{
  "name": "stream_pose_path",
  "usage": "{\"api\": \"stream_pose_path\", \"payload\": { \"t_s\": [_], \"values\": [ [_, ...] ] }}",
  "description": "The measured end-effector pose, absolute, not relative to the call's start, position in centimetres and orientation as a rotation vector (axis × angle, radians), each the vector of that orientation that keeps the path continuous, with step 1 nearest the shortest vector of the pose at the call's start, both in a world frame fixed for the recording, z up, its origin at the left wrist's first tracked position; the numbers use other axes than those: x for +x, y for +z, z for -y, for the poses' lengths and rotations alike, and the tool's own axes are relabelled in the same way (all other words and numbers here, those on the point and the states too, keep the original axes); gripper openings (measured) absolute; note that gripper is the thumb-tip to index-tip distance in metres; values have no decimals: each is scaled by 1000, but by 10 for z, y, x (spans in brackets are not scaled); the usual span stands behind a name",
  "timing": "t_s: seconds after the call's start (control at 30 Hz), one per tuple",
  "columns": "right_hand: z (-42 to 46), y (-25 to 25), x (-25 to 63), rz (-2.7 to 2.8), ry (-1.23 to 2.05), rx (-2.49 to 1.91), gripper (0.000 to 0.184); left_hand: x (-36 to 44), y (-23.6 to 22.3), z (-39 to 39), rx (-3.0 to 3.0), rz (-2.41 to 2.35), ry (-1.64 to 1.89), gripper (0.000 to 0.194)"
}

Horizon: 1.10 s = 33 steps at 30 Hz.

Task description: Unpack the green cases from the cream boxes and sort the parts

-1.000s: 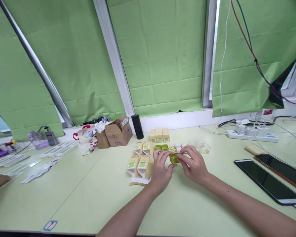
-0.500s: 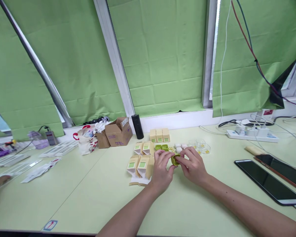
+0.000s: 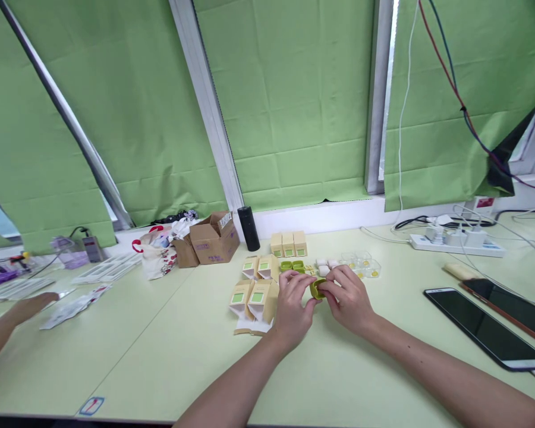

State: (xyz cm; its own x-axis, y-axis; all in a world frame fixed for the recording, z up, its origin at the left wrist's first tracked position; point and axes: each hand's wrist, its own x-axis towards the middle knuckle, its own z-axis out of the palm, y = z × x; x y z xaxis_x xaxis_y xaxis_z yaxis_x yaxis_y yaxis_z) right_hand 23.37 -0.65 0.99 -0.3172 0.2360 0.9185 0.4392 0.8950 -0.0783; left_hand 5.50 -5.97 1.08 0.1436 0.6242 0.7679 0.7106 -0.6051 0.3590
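Observation:
A small olive-green cup-like case (image 3: 317,289) is held up between my hands over the table. My left hand (image 3: 293,300) grips its left side, fingers bent around the rim with the thumb underneath. My right hand (image 3: 346,298) has its fingertips in or at the opening; anything pinched there is hidden. Just behind lie more green cases (image 3: 292,266), small yellowish pieces (image 3: 310,270), and white rounded pieces (image 3: 324,266). Clear plastic cups with yellow centres (image 3: 361,264) sit to their right. Left of my hands stand open beige boxes with green labels (image 3: 254,295).
Closed beige boxes (image 3: 288,244) and a black cylinder (image 3: 248,229) stand at the back, beside a brown carton (image 3: 214,238). Phones (image 3: 485,324) and a power strip (image 3: 457,245) lie right. Another person's hand (image 3: 35,304) is at far left, by white trays (image 3: 104,268).
The other person's hand at far left has reached further right over the flat packets. My hands and the green case have barely moved.

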Motion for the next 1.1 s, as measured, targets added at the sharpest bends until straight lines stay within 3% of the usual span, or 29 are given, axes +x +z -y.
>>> {"api": "stream_pose_path", "payload": {
  "t_s": [1.1],
  "values": [
    [7, 10, 232, 1939, -226, -501, 19, 55, 10, 58, -2225, 1471, -1461, 44]
  ]
}}
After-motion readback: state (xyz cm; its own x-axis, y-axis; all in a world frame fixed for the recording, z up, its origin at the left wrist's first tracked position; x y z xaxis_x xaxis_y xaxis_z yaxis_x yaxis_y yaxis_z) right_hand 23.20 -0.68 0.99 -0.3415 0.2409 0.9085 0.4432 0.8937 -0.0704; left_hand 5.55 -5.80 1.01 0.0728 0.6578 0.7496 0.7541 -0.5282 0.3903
